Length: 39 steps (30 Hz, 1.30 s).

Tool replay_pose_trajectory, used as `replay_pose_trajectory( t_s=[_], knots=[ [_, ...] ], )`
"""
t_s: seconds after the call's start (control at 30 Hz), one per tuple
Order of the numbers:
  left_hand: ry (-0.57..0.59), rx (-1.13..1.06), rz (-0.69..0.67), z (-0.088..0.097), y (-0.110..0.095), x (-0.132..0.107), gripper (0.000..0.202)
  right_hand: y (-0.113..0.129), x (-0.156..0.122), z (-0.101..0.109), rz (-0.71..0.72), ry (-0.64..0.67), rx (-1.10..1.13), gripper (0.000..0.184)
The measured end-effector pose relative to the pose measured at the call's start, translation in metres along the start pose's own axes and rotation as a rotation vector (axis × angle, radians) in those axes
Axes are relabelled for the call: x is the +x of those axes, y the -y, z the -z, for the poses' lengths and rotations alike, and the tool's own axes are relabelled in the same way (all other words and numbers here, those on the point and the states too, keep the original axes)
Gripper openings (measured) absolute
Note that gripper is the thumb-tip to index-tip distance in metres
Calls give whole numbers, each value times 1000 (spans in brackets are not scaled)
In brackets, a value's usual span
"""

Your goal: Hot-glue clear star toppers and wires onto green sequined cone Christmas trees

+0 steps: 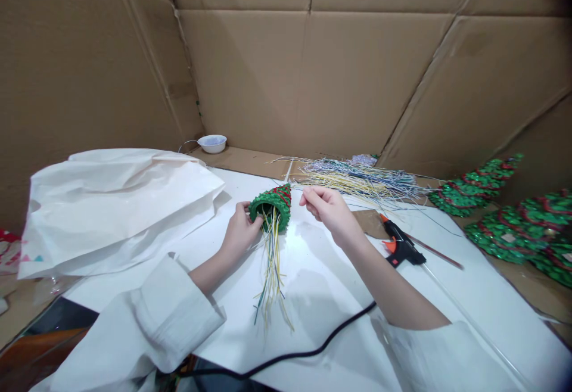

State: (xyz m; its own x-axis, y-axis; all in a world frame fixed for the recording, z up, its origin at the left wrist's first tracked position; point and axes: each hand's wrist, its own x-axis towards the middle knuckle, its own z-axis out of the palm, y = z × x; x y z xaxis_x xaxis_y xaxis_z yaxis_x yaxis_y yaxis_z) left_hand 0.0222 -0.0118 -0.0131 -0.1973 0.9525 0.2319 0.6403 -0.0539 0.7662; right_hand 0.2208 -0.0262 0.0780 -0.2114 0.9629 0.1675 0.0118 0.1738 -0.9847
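A black cable (319, 349) curved across the near side of the white worktop (324, 296). Beyond it, loose yellow, white and dark strands (273, 261) trailed toward the person out of the open base of a small green cone (287, 219) wound with red. The cone lay tipped over between the hands, above the middle of the worktop. The left hand (240, 230) was closed on its rim, thumb at the opening. The right hand (329, 208) was held just beside the cone's tip, fingers curled and thumb drawn in; whether it pinched a strand could not be told. To the right lay a glue gun (402, 244); to the left, a white bag (125, 207). Farther off were larger green trees (476, 186), a heap of strands (364, 179) and a white bowl (213, 143) near the cardboard wall (250, 76).
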Motion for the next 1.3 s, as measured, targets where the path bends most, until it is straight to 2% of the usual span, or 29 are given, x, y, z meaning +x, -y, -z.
replay_pose_trajectory(
  t_s=[0.1,0.2,0.3,0.4,0.63,0.9,1.13,1.3],
  knots=[
    [-104,39,-213,4,-1,0,41,9,-4,5,91,-44,-114,36],
    [-205,94,-442,9,-2,3,30,22,-11,8,162,-86,-180,30],
    [-266,126,-541,12,-2,6,21,32,-16,10,232,-141,-217,25],
    [-284,164,-567,13,-2,9,17,35,-17,10,266,-150,-245,24],
    [-290,232,-613,16,-2,15,17,27,-13,7,236,-64,-283,24],
    [-314,322,-682,17,-1,15,17,27,-14,6,231,-52,-286,26],
    [-322,388,-638,14,-4,11,20,29,-13,6,215,-55,-261,25],
    [-375,388,-606,11,-7,9,19,31,-14,5,218,-52,-248,25]
  ],
)
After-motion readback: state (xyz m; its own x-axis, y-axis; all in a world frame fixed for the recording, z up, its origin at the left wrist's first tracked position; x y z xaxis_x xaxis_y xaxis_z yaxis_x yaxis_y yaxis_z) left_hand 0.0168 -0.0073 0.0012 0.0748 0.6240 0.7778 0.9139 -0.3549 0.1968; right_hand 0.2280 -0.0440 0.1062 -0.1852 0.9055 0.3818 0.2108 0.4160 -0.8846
